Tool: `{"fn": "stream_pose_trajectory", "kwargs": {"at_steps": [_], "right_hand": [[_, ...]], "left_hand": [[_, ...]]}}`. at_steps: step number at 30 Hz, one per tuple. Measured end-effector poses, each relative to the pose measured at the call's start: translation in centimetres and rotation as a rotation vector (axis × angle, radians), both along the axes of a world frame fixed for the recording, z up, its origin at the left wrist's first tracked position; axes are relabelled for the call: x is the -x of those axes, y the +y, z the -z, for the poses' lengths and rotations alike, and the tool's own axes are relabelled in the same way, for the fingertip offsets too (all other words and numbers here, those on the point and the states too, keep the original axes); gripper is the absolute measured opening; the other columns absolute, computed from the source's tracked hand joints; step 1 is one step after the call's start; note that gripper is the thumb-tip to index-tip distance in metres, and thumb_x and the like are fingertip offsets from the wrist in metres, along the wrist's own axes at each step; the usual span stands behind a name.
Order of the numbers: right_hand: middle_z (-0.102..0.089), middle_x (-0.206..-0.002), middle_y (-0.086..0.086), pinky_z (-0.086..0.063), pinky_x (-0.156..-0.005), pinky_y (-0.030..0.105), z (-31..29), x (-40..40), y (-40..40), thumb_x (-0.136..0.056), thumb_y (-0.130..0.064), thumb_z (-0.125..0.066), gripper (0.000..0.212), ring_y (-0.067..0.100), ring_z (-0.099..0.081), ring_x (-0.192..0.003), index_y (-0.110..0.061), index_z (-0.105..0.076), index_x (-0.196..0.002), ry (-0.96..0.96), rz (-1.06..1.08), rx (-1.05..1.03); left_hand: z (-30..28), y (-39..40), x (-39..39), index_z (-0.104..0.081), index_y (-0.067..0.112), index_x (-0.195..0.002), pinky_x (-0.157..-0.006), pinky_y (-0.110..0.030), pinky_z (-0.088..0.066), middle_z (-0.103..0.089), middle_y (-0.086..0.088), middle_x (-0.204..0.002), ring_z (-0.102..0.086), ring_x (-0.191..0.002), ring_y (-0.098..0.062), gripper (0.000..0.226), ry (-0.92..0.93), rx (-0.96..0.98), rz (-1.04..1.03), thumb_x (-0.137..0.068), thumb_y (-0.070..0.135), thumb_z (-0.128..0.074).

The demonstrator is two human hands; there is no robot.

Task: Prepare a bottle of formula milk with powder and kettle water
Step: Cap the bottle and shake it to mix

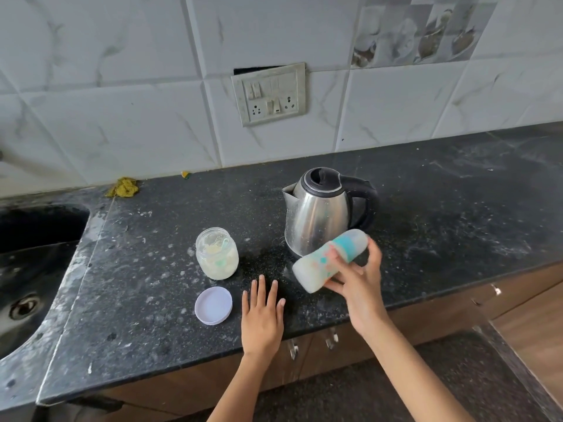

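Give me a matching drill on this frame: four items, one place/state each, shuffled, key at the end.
Items
1. feeding bottle
2. powder jar
3. jar lid
4. kettle

States
A. lying flat on the counter, off its container
B. upright, lid closed, spout toward the sink side
C. tilted, off the counter, in the grip of the right hand
D. open, a scoop inside with the powder

Pairs: 1-C, 2-D, 3-A, 4-B

The left hand rests flat on the counter, holding nothing.
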State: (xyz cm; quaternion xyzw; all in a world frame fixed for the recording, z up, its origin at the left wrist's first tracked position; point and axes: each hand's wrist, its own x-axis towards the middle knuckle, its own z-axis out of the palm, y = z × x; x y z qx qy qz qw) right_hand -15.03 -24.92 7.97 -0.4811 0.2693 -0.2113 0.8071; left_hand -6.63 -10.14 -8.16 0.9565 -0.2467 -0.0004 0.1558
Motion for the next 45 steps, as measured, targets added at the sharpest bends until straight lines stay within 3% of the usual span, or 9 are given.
{"fn": "stream_pose_trajectory", "kwargs": {"at_steps": [9, 13, 18, 23, 27, 30, 33, 39, 45], "right_hand": [[-0.062, -0.122, 0.007, -0.061, -0.064, 0.037, -0.5, -0.7, 0.1, -0.082, -0.011, -0.073, 0.074, 0.025, -0.067, -0.107, -0.033, -0.034, -0.140, 0.001, 0.009, 0.061], [-0.069, -0.116, 0.010, -0.061, -0.069, 0.046, -0.1, 0.8, 3.8, -0.073, -0.011, -0.077, 0.076, 0.024, -0.071, -0.102, -0.035, -0.041, -0.135, 0.016, -0.299, 0.066], [-0.065, -0.122, 0.009, -0.061, -0.066, 0.041, 0.1, -0.4, 0.5, -0.077, -0.019, -0.074, 0.074, 0.028, -0.068, -0.106, -0.035, -0.037, -0.138, -0.011, 0.019, 0.003], [-0.072, -0.113, 0.009, -0.060, -0.068, 0.046, 0.0, 0.8, 4.4, -0.073, -0.014, -0.077, 0.071, 0.029, -0.071, -0.102, -0.033, -0.043, -0.133, 0.020, -0.304, 0.017], [-0.066, -0.119, 0.010, -0.061, -0.067, 0.042, -1.0, -0.7, 0.2, -0.084, -0.016, -0.071, 0.065, 0.028, -0.070, -0.102, -0.032, -0.037, -0.137, -0.009, 0.087, -0.108], [-0.066, -0.118, 0.012, -0.061, -0.067, 0.046, -1.1, -0.6, 1.5, -0.083, -0.017, -0.070, 0.060, 0.030, -0.071, -0.100, -0.028, -0.040, -0.134, 0.014, -0.027, -0.159], [-0.069, -0.114, 0.018, -0.062, -0.070, 0.047, -1.6, 0.2, 4.6, -0.077, -0.020, -0.068, 0.058, 0.032, -0.072, -0.095, -0.014, -0.048, -0.132, 0.044, -0.304, -0.401], [-0.060, -0.121, 0.032, -0.060, -0.054, 0.049, -2.4, -0.6, 2.2, -0.078, -0.021, -0.072, 0.066, 0.044, -0.066, -0.098, 0.002, -0.048, -0.135, -0.037, -0.199, -1.176], [-0.057, -0.116, 0.032, -0.056, -0.052, 0.055, -3.4, -1.0, 2.0, -0.070, -0.016, -0.077, 0.073, 0.045, -0.062, -0.094, 0.005, -0.046, -0.133, -0.026, -0.036, -1.302]], "left_hand": [[-0.2, 0.0, 0.1, -0.048, 0.019, -0.141, -0.114, -0.041, -0.014, -0.038, -0.011, -0.152, -0.036, -0.141, -0.029, 0.061, 0.005, -0.002, -0.006, -0.103, 0.043, -0.008], [0.0, 0.5, 0.1, -0.052, 0.011, -0.138, -0.114, -0.044, -0.011, -0.043, -0.017, -0.148, -0.045, -0.134, -0.035, 0.057, -0.043, -0.057, 0.062, -0.093, 0.036, -0.028], [0.2, 0.1, 0.1, -0.051, 0.018, -0.140, -0.115, -0.041, -0.015, -0.039, -0.010, -0.152, -0.038, -0.140, -0.029, 0.060, -0.003, 0.013, -0.018, -0.103, 0.042, -0.009], [0.1, 0.6, 0.2, -0.050, 0.010, -0.139, -0.115, -0.045, -0.012, -0.042, -0.017, -0.149, -0.043, -0.136, -0.034, 0.057, -0.014, -0.021, 0.050, -0.095, 0.032, -0.020], [-0.2, 0.0, 0.0, -0.046, 0.019, -0.143, -0.115, -0.042, -0.012, -0.035, -0.010, -0.154, -0.033, -0.143, -0.028, 0.054, 0.048, 0.072, -0.023, -0.101, 0.040, -0.020], [0.3, 0.2, 0.4, -0.047, 0.019, -0.141, -0.118, -0.044, -0.016, -0.042, -0.010, -0.151, -0.036, -0.141, -0.028, 0.053, 0.089, 0.156, -0.044, -0.097, 0.042, -0.027], [1.2, 0.7, 1.0, -0.051, 0.021, -0.134, -0.111, -0.048, -0.035, -0.057, -0.007, -0.137, -0.050, -0.130, -0.025, 0.061, 0.153, 0.351, -0.174, -0.078, 0.045, -0.053], [0.0, -0.1, 0.0, -0.046, 0.020, -0.143, -0.117, -0.041, -0.006, -0.037, -0.010, -0.153, -0.031, -0.144, -0.027, 0.057, 0.001, 0.075, -0.017, -0.102, 0.044, -0.014], [0.2, -0.1, -0.1, -0.046, 0.020, -0.142, -0.116, -0.042, -0.008, -0.038, -0.010, -0.153, -0.032, -0.143, -0.028, 0.053, -0.021, -0.005, -0.017, -0.101, 0.043, -0.021]]}}
